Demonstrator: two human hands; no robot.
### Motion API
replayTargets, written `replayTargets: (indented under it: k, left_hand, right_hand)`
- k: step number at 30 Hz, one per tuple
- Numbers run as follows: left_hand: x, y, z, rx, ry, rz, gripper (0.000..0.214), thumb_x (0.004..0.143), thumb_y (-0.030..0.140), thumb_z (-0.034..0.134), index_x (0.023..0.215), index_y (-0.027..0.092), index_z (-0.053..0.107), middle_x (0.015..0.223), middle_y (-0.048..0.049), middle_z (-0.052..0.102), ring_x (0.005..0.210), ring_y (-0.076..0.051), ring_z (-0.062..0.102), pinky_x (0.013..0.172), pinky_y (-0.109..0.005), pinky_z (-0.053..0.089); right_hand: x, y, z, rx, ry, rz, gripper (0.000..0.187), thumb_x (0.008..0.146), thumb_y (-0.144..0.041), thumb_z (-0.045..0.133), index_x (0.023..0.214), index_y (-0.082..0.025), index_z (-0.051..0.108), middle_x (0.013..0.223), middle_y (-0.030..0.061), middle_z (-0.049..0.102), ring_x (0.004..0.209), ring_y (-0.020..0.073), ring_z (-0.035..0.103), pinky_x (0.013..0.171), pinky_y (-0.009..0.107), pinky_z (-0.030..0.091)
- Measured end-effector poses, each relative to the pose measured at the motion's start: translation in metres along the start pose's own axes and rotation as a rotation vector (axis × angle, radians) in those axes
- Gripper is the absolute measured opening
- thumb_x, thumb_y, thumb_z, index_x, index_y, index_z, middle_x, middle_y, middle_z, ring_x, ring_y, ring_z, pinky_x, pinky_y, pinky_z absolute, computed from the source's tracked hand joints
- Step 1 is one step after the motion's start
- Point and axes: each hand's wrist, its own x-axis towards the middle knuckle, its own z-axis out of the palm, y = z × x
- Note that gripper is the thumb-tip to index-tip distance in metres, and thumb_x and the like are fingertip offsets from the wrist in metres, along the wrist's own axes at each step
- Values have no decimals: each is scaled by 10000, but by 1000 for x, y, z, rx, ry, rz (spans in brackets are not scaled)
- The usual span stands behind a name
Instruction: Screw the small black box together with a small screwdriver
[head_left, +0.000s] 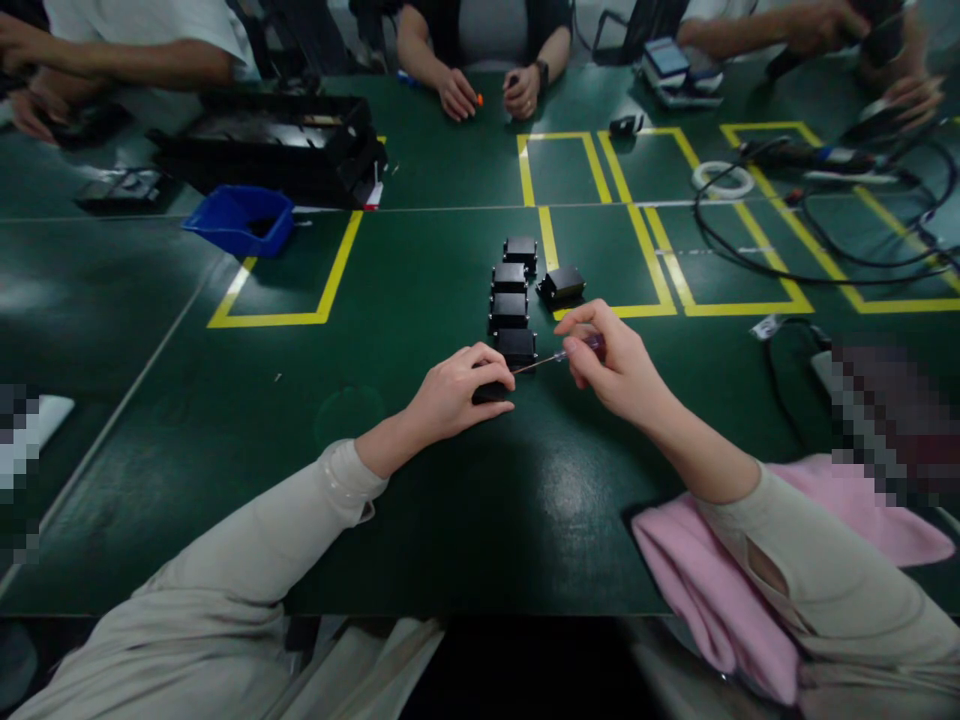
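My left hand (457, 390) is closed over a small black box (489, 393) that rests on the green table (420, 300). My right hand (615, 362) pinches a small screwdriver (559, 356) with a clear purple handle; its thin shaft points left toward the box under my left hand. Just beyond my hands a column of several small black boxes (511, 300) lies on the table. One more black box (561, 286) sits apart, to the right of the column.
A blue bin (240, 220) and a large black tray (277, 145) lie far left. Black cables (810, 250) and a white tape ring (722, 178) lie far right. A pink cloth (697, 570) lies under my right arm. Other people's hands (487, 95) rest along the far edge.
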Motion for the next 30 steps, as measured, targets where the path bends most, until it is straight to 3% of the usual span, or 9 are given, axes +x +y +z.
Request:
replayTargets:
  k: [6,11,16,21,26,30]
  left_hand:
    - [0,0,0,-3,6,15,138,912,272,739,1020,209,681,1149,-73,639,1052,-230,627,913,-373,528]
    - [0,0,0,-13,15,22,141,911,271,742,1019,203,680,1139,-76,643,1040,-231,630,902,-372,528]
    - [1,1,-1,-10,5,12,136,911,265,740,1020,206,684,1147,-77,642,1049,-231,632,913,-372,529]
    - [1,1,-1,-11,16,13,144,905,265,751,1019,204,688,1147,-77,644,1046,-235,632,905,-373,527]
    - [0,0,-1,-10,17,21,149,905,265,754,1022,200,687,1142,-76,644,1044,-232,633,902,-368,527]
    - [1,1,0,-4,18,21,143,906,261,752,1017,198,689,1142,-77,645,1045,-236,633,900,-372,524]
  right_hand:
    - [0,0,0,-36,-21,32,174,1036,-371,536,937,-228,536,545,-91,474,425,91,446,493,262,322]
    - [0,1,0,5,5,0,56,1027,-280,517,1047,-228,522,618,-82,503,467,98,481,526,264,356]
    - [1,-1,0,-23,-19,20,142,1035,-345,524,951,-230,529,576,-85,484,432,98,455,507,272,332]
    - [1,0,1,-24,22,-2,82,1025,-248,513,1102,-223,506,634,-88,489,476,98,489,554,271,368]
    - [1,1,1,-39,-7,11,149,1030,-344,544,949,-220,525,576,-87,488,449,90,466,520,267,332]
    - [1,1,1,-25,6,-8,40,1014,-253,524,1027,-216,525,607,-85,505,469,92,488,531,261,354]
